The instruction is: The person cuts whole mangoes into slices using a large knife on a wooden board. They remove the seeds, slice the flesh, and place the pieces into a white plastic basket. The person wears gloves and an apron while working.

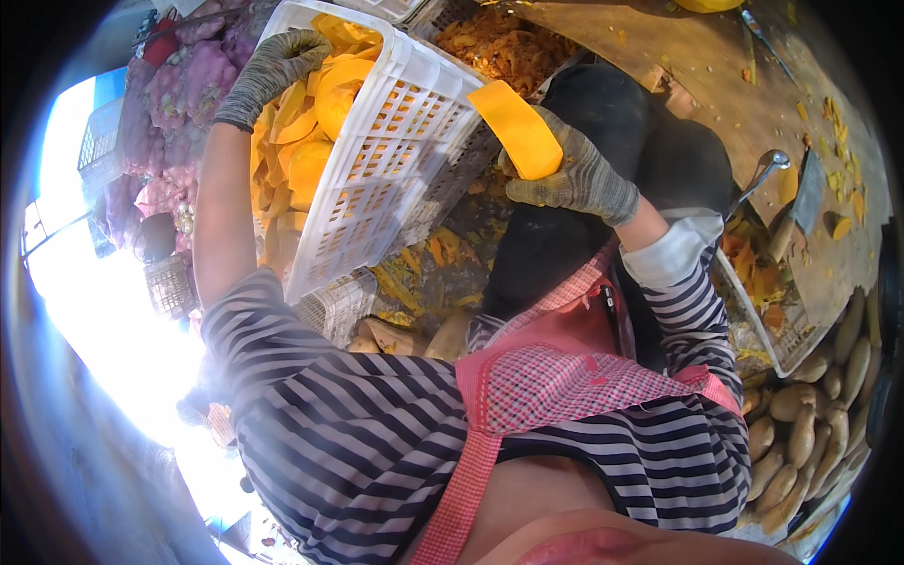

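My right hand (575, 166), in a grey knitted glove, is closed around the lower end of a peeled orange squash piece (515, 131) above my knees. My left hand (286, 63), also gloved, reaches over a white plastic crate (424, 106), its fingers curled beside the pieces. Peeled squash pieces (300, 127) fill this crate, which looks tilted towards the left. Whether the left fingers grip anything cannot be made out.
A brown board (706, 78) at the right bears a cleaver (805, 191), a metal-ended tool (766, 173) and peel scraps. Whole squashes (798, 424) lie piled at lower right. Orange pulp (505, 46) fills a container beyond the crate. Purple net sacks (191, 85) stand at left.
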`<action>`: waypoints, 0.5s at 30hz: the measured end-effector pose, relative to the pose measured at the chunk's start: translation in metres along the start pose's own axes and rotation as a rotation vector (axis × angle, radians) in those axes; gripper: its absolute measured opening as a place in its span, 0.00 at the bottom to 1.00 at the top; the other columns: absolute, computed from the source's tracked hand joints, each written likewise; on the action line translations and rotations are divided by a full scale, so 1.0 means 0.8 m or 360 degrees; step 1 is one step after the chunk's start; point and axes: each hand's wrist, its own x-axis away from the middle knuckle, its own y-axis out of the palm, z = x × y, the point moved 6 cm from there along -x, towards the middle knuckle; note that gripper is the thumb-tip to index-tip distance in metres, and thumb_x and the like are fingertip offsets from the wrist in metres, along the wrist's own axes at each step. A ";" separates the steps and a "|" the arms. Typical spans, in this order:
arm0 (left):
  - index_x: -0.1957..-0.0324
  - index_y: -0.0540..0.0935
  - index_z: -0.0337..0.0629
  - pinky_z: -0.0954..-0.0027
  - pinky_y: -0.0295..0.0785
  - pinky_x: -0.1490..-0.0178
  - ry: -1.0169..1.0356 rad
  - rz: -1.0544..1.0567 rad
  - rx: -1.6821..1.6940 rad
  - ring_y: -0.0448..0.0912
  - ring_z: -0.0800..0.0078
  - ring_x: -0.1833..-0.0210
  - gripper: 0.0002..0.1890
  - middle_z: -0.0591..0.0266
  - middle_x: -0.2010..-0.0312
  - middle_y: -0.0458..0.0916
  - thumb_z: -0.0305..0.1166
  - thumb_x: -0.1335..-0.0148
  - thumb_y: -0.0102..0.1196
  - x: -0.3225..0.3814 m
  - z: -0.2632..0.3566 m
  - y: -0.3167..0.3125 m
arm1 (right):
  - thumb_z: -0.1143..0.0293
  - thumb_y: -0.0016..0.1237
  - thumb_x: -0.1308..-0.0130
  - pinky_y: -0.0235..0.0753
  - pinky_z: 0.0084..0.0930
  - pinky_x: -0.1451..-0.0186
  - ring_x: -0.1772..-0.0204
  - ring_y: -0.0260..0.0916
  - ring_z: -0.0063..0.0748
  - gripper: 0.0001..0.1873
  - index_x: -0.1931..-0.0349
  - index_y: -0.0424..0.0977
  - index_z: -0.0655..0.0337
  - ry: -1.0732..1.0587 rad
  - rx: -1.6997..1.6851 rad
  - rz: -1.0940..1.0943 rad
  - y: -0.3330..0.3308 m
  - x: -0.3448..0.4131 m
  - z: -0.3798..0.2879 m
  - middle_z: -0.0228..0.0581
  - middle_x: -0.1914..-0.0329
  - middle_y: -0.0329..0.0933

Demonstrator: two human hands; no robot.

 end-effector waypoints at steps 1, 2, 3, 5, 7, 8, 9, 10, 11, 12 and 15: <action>0.43 0.81 0.44 0.68 0.77 0.49 0.0139 0.0077 -0.0242 0.83 0.68 0.58 0.19 0.57 0.57 0.85 0.36 0.34 0.62 0.003 0.008 0.003 | 0.73 0.69 0.45 0.74 0.23 0.45 0.47 0.71 0.21 0.44 0.28 0.59 0.59 0.0029 -0.0026 -0.0019 0.002 0.001 0.001 0.32 0.47 0.76; 0.43 0.81 0.45 0.67 0.77 0.48 0.0216 0.0155 -0.0497 0.83 0.66 0.58 0.19 0.56 0.56 0.85 0.38 0.34 0.61 0.002 0.015 0.007 | 0.68 0.71 0.46 0.70 0.25 0.38 0.42 0.70 0.23 0.46 0.28 0.59 0.61 0.0088 -0.0055 -0.0020 0.002 0.002 0.003 0.33 0.42 0.75; 0.42 0.80 0.44 0.67 0.77 0.47 0.0220 0.0158 -0.0637 0.82 0.69 0.56 0.20 0.59 0.55 0.85 0.38 0.34 0.61 -0.002 0.019 0.013 | 0.66 0.72 0.46 0.68 0.26 0.35 0.40 0.69 0.23 0.47 0.28 0.59 0.62 0.0114 -0.0066 -0.0021 0.002 0.002 0.003 0.34 0.40 0.75; 0.41 0.79 0.43 0.68 0.76 0.46 0.0121 0.0158 -0.0896 0.80 0.74 0.52 0.21 0.64 0.51 0.84 0.40 0.32 0.60 -0.018 0.027 0.026 | 0.63 0.73 0.47 0.67 0.27 0.32 0.38 0.68 0.24 0.48 0.28 0.59 0.62 0.0134 -0.0069 -0.0021 0.003 0.003 0.004 0.35 0.38 0.74; 0.39 0.78 0.48 0.65 0.76 0.45 -0.0150 -0.0307 -0.0656 0.81 0.68 0.50 0.23 0.63 0.49 0.84 0.41 0.35 0.60 -0.038 0.027 0.041 | 0.64 0.73 0.47 0.67 0.27 0.32 0.38 0.68 0.25 0.49 0.28 0.59 0.63 0.0096 -0.0020 -0.0031 0.004 0.003 0.003 0.35 0.38 0.74; 0.39 0.78 0.49 0.66 0.76 0.46 -0.0293 -0.0481 -0.0639 0.81 0.67 0.50 0.23 0.63 0.49 0.84 0.42 0.36 0.60 -0.043 0.028 0.041 | 0.64 0.73 0.47 0.67 0.27 0.32 0.38 0.68 0.25 0.49 0.28 0.59 0.63 0.0067 0.0018 -0.0042 0.005 0.003 0.002 0.35 0.38 0.74; 0.39 0.78 0.50 0.66 0.77 0.46 -0.0464 -0.0643 -0.0669 0.81 0.66 0.50 0.24 0.63 0.49 0.84 0.42 0.37 0.60 -0.046 0.028 0.042 | 0.64 0.73 0.47 0.67 0.27 0.33 0.38 0.68 0.25 0.49 0.28 0.58 0.63 0.0034 0.0055 -0.0048 0.006 0.003 0.001 0.36 0.38 0.74; 0.39 0.79 0.57 0.59 0.75 0.40 -0.0491 -0.0805 -0.0780 0.80 0.60 0.44 0.27 0.60 0.43 0.82 0.41 0.42 0.64 -0.051 0.034 0.040 | 0.68 0.72 0.46 0.70 0.25 0.38 0.42 0.70 0.23 0.47 0.28 0.59 0.61 -0.0015 0.0089 -0.0044 0.005 0.003 -0.001 0.33 0.43 0.75; 0.39 0.79 0.57 0.58 0.75 0.40 -0.0378 -0.0911 -0.1012 0.81 0.59 0.44 0.27 0.60 0.43 0.83 0.38 0.44 0.64 -0.057 0.043 0.043 | 0.71 0.70 0.45 0.74 0.23 0.44 0.46 0.71 0.20 0.45 0.29 0.60 0.59 -0.0069 0.0122 -0.0037 0.005 0.003 -0.003 0.31 0.47 0.76; 0.39 0.79 0.57 0.57 0.75 0.41 -0.0307 -0.0992 -0.1272 0.81 0.58 0.44 0.28 0.60 0.44 0.83 0.36 0.45 0.64 -0.064 0.048 0.049 | 0.73 0.70 0.45 0.75 0.22 0.47 0.48 0.72 0.19 0.44 0.29 0.60 0.59 -0.0105 0.0173 -0.0032 0.005 0.003 -0.005 0.29 0.49 0.77; 0.38 0.79 0.57 0.56 0.78 0.43 -0.0178 -0.0911 -0.1536 0.81 0.57 0.44 0.29 0.57 0.43 0.82 0.28 0.46 0.60 -0.073 0.058 0.058 | 0.74 0.70 0.44 0.77 0.21 0.48 0.50 0.72 0.18 0.42 0.30 0.61 0.59 -0.0038 0.0123 -0.0026 0.003 0.003 -0.002 0.28 0.52 0.77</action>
